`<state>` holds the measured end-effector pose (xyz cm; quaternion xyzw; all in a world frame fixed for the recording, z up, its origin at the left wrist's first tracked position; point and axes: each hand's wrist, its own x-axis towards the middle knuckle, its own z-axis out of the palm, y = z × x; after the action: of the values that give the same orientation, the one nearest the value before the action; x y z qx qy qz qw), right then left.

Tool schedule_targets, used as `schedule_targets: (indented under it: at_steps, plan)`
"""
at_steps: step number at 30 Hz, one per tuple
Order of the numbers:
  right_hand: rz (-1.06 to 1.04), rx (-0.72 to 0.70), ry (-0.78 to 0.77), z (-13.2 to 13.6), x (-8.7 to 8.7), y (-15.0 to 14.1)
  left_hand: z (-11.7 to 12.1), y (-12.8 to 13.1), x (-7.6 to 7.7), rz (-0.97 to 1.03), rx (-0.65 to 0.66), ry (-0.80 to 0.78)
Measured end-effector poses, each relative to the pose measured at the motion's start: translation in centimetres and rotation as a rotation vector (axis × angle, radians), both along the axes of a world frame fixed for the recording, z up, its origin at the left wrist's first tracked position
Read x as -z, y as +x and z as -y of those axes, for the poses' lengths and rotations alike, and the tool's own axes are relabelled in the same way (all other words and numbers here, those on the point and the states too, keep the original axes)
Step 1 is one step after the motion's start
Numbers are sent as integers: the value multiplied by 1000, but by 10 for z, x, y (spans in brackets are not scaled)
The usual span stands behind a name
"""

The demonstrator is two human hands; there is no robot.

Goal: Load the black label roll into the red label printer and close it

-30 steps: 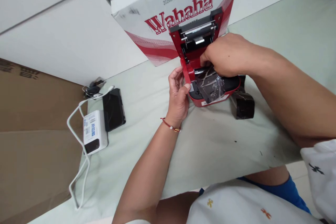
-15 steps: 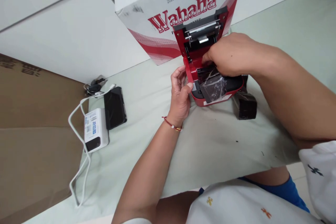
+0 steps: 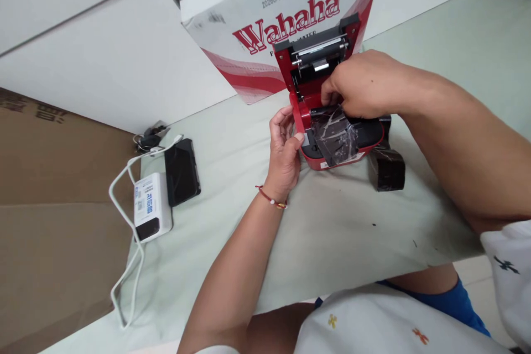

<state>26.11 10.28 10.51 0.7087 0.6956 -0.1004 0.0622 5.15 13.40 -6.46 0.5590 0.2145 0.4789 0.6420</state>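
Observation:
A red-and-black printer (image 3: 316,161) stands on the green cloth with its lid (image 3: 317,47) raised, showing metal rods and a dark roller. My left hand (image 3: 285,141) grips its left side, thumb on the front corner. Inside the body, my right hand (image 3: 363,86) has its fingers bent down behind a dark rod; the back of the hand hides what they hold. A dark, shiny film (image 3: 336,138) drapes from the rod over the black front. Beside the printer's right side lies a dark, glossy block-like thing (image 3: 388,168), partly behind the printer.
A white and red Wahaha carton (image 3: 236,66) stands right behind the printer against white panels. To the left are a black phone (image 3: 182,171), a white power bank (image 3: 151,204) with a white cable (image 3: 118,193), a small dark tangle (image 3: 149,137) and a brown cardboard box (image 3: 62,254).
My right hand's fingers have shifted slightly within the printer, and the rod and film have moved a little. My left hand keeps its hold. The whole view has drifted slightly.

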Motion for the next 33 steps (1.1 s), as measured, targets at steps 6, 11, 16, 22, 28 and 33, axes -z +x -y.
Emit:
schedule_targets:
  at_steps: [6,11,16,22,28,33]
  plan:
    - [-5,17,-19,3,2,-1,-1,0,4,-7,30,9]
    - [65,36,-39,6,-1,-8,-1,0,5,-7,30,20]
    - [114,10,-127,8,-8,-16,-1,0,5,-17,16,16]
    - [124,42,-108,4,-4,-18,-2,-1,5,-13,16,18]
    - [7,-44,-85,8,-5,-5,-2,-1,6,-10,27,32]
    - [-51,-103,-73,10,-5,0,-2,0,7,-20,28,42]
